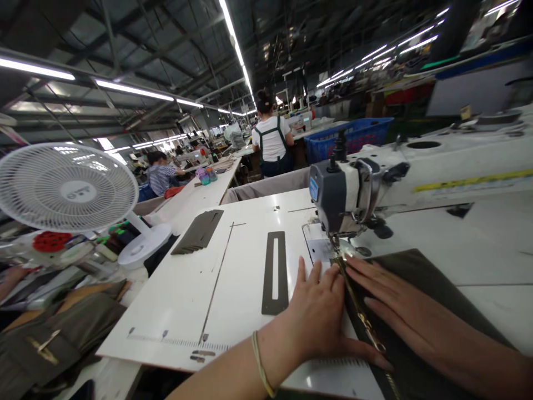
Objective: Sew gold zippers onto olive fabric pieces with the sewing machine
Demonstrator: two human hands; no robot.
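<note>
Zipper: gold-toothed zipper (353, 290), running from under the presser foot (335, 244) toward the near edge of the view, between the two hands; its gold slider (366, 326) and ring-ended pull lie well down the strip.
Olive cloth: dark olive fabric panel (410, 265) spread flat beneath the zipper and right hand, its far corner on the machine bed.
Left hand: left hand (316, 314), palm down, fingers spread open with tips near the presser foot, the index finger beside the zipper; thumb stretched across the strip just below the pull. Pale band (261, 364) on the wrist.
Right hand: right hand (402, 305), flat on the cloth, fingers extended and not curled round anything, tips near the zipper close to the foot.
Machine: white sewing machine (453, 172) with a dark end cover; needle area partly hidden, contact cannot be told.
Slotted piece: olive slotted strip (268, 272), flat on the white tabletop (245, 250), left of the left hand.
Stack: fanned olive pieces (197, 232), farther left.
Left side: white fan (69, 186); olive bag (58, 333) with gold hardware below it.
Beyond: person in a white top (271, 141), back turned, beside a blue crate (350, 139); person in stripes (160, 176) farther left.
</note>
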